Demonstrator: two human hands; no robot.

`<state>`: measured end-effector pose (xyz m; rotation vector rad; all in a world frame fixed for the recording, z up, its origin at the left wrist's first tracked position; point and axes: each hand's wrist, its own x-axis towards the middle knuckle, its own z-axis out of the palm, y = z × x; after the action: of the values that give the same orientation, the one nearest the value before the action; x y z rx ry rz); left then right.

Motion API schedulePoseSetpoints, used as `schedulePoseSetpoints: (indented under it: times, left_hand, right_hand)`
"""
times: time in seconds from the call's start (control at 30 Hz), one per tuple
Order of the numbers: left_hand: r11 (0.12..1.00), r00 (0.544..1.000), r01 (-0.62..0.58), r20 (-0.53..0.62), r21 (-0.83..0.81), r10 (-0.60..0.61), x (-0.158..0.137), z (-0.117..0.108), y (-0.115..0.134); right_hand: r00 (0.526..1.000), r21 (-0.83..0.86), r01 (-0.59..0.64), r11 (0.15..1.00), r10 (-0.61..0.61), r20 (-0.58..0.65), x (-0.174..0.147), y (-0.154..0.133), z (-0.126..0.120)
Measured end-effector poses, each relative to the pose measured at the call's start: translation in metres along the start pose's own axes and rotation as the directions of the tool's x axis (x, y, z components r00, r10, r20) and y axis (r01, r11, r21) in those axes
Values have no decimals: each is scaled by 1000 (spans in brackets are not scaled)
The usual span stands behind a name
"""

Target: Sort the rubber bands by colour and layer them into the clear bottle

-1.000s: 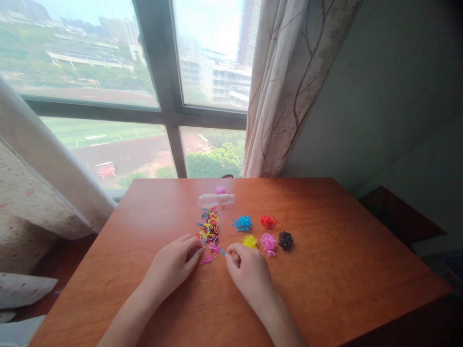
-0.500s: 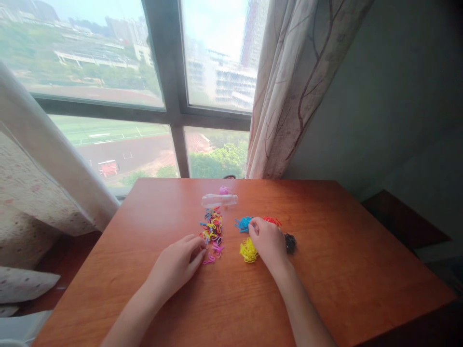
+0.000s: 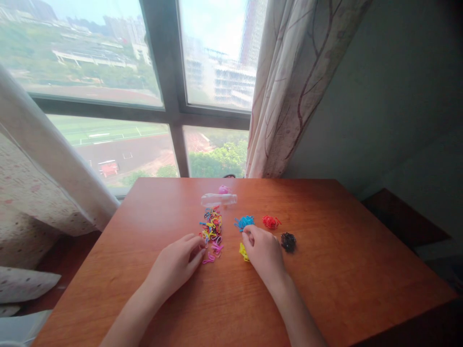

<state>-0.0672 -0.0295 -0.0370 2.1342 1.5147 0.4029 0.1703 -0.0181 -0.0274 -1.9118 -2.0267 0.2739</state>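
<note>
A loose pile of mixed rubber bands lies on the wooden table, with pink bands at its near end. My left hand rests at the pile's left edge, fingers curled and fingertips closed against the bands; what they pinch is too small to make out. Over the yellow rubber bands hovers my right hand, partly covering them. Its thumb and fingers are pressed together just below the blue rubber bands; anything between them is hidden. Red rubber bands and black rubber bands form separate heaps to the right.
Beyond the mixed pile lies a clear plastic piece, with a small pink item behind it. The table reaches up to the window. Curtains hang on both sides, and a dark wall stands at right.
My right hand has moved left and nearer to me, away from the blue heap. The red and black heaps show more fully; the yellow one is more covered. My left hand has barely moved.
</note>
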Motion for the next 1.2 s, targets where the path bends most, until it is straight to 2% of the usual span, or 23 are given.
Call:
schedulePoseSetpoints:
  times: [0.17, 0.43, 0.57, 0.77, 0.93, 1.2]
  left_hand:
    - [1000, 999, 22, -27, 17, -22, 0, 2, 0]
    - [998, 996, 57, -67, 33, -55, 3, 6, -2]
    - [997, 996, 63, -64, 34, -60, 3, 4, 1]
    - [999, 997, -49, 51, -22, 51, 0, -5, 6]
    - [997, 990, -71, 117, -24, 73, -4, -8, 8]
    - [996, 988, -74, 135, -52, 80, -2, -8, 5]
  right_hand:
    - [995, 134, 101, 986, -101, -5, -28, -11, 12]
    - [983, 208, 174, 963, -182, 22, -62, -23, 30]
    - [981, 227, 181, 957, -192, 27, -67, -23, 36]
    - [980, 250, 190, 949, -200, 13, -69, -21, 41]
    - [980, 262, 192, 946, -200, 6, -69, -20, 41]
    - [980, 291, 192, 937, -198, -8, -69, -19, 44]
